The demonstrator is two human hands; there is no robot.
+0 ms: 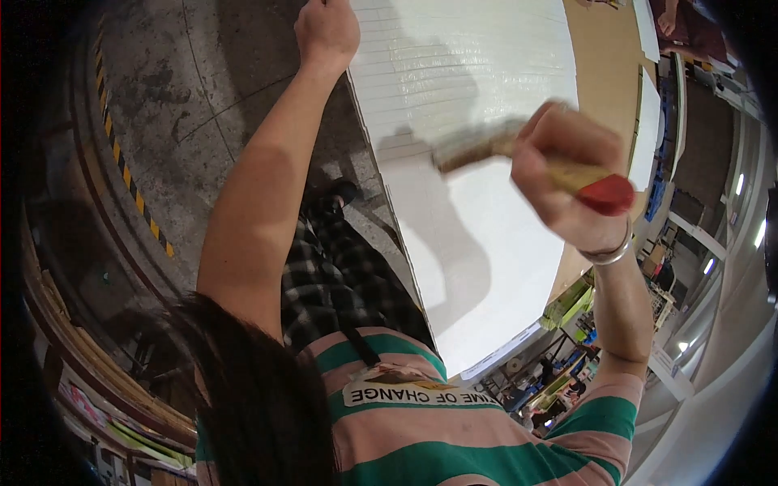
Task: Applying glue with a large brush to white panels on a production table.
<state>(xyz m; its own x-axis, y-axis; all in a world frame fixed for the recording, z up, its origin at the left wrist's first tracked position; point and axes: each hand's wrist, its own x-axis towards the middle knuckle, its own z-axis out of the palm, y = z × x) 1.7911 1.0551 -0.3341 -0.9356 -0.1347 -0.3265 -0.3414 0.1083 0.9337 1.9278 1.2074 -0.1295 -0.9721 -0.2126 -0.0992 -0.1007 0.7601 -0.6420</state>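
My right hand (567, 174) is closed round the yellow, red-ended handle of a wide flat brush (474, 154). The brush, blurred by motion, points left over a long white sheet (438, 267), and I cannot tell whether its bristles touch the surface. Beyond the brush the sheet looks glossy and wet, with fine lines across it; its nearer part is matt. At the sheet's far left edge is my left hand (328, 34), its fingers curled and cut off by the top of the picture. What those fingers hold, if anything, is hidden.
A brown board surface (601, 57) shows along the sheet's right side, with more white sheets (646, 130) beyond. Another person's hand (668, 22) is at the upper right. Concrete floor (166, 89) with a yellow-black stripe (121, 162) lies left. Cluttered shelves stand lower right.
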